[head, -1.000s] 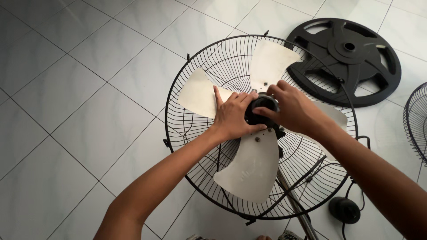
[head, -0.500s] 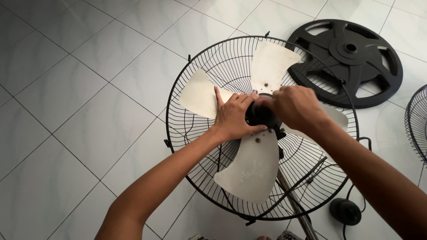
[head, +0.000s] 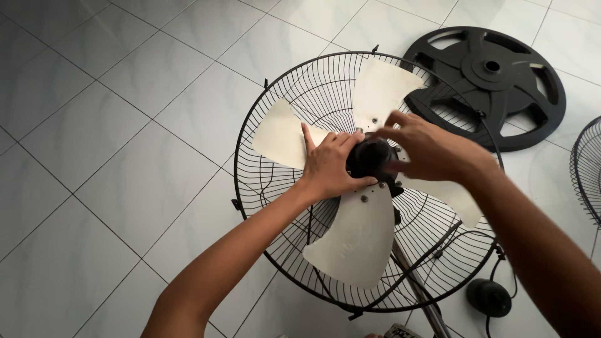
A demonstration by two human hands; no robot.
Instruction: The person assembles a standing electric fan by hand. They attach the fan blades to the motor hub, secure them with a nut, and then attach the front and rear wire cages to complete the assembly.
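A fan lies on the tiled floor, its black wire rear guard (head: 263,125) facing up with cream-white blades (head: 350,238) inside. My left hand (head: 328,166) presses flat on the blade hub and one blade, holding them still. My right hand (head: 426,150) pinches the black round cap (head: 369,156) at the centre of the hub with fingers and thumb. The cap is partly hidden by both hands.
A round black fan base (head: 494,81) lies on the floor at the upper right. Another wire guard (head: 585,169) pokes in at the right edge. The metal stand pole (head: 416,288) and a black cord with a round plug (head: 488,297) run under the fan.
My right hand has turned on the centre cap, wrist rotating and fingers regripping. My left hand has stayed put on the blades, which hardly moved.
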